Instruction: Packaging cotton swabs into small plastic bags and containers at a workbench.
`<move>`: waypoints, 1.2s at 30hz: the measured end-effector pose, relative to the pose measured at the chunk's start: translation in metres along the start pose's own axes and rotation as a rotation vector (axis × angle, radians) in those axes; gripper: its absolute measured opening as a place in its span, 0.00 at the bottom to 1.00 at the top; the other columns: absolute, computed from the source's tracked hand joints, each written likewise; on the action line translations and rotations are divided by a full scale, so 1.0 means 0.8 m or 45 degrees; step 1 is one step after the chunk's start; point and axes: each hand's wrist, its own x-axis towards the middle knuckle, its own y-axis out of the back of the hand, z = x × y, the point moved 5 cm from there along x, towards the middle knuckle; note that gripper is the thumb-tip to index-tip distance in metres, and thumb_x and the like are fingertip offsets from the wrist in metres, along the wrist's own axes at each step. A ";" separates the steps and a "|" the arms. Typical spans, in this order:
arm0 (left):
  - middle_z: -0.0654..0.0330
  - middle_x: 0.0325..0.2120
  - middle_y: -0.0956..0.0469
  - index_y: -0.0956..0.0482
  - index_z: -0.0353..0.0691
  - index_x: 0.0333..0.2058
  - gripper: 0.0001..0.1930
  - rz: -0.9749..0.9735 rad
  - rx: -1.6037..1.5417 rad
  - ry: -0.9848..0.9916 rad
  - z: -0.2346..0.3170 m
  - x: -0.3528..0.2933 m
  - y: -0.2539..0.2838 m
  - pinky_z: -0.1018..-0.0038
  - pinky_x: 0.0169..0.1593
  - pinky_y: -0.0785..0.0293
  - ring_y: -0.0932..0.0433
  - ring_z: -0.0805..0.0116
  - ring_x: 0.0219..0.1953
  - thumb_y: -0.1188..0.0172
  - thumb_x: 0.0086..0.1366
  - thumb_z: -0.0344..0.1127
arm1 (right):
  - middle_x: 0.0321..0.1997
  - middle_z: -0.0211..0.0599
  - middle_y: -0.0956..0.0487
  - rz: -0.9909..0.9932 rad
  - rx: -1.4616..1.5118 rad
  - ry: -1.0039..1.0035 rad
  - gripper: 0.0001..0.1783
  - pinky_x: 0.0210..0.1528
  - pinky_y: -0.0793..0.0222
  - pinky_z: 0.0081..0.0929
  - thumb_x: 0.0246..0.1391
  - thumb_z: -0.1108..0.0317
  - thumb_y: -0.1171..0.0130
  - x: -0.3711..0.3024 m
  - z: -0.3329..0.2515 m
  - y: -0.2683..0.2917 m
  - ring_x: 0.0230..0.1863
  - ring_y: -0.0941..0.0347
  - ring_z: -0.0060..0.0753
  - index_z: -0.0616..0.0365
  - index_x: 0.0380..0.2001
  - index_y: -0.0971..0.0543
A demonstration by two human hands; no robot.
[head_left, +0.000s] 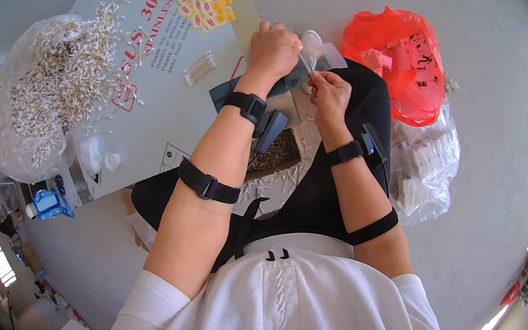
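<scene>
My left hand (274, 50) is closed at the table's right edge, its fingertips at a thin clear plastic bag (328, 56). Lower and to the right, my right hand (329, 96) pinches the near side of the same bag. What lies inside the bag, if anything, I cannot make out. A short row of cotton swabs (200, 68) lies on the table left of my left wrist. Beyond it are several yellow printed cards (205, 5). Below my forearms, an open cardboard box (293, 167) holds loose swabs.
A large clear sack of cotton swabs (47, 96) spills over the left of the grey table (157, 100). A red plastic bag (397, 89) with pink packs stands on the right, above a clear bag of white packs (426, 163). A blue packet (51, 203) is at lower left.
</scene>
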 end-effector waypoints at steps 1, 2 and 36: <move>0.58 0.34 0.22 0.15 0.47 0.28 0.06 -0.002 0.000 0.002 0.000 0.000 -0.001 0.62 0.47 0.33 0.30 0.54 0.44 0.39 0.56 0.37 | 0.18 0.28 0.25 -0.001 0.025 -0.055 0.08 0.16 0.44 0.16 0.53 0.70 0.40 -0.001 0.001 -0.001 0.16 0.37 0.15 0.64 0.23 0.20; 0.60 0.34 0.22 0.15 0.49 0.28 0.06 -0.005 0.047 0.000 0.000 0.000 -0.002 0.62 0.49 0.34 0.30 0.55 0.45 0.39 0.56 0.38 | 0.18 0.29 0.25 -0.003 0.049 -0.110 0.09 0.16 0.44 0.16 0.53 0.70 0.41 -0.002 0.002 -0.002 0.15 0.37 0.15 0.64 0.23 0.21; 0.62 0.17 0.26 0.21 0.32 0.27 0.06 -0.373 -0.950 0.129 -0.055 -0.033 0.037 0.77 0.30 0.32 0.31 0.77 0.23 0.39 0.56 0.30 | 0.16 0.32 0.26 -0.057 0.082 -0.058 0.07 0.14 0.44 0.16 0.51 0.74 0.40 -0.073 -0.009 -0.042 0.12 0.37 0.17 0.65 0.22 0.22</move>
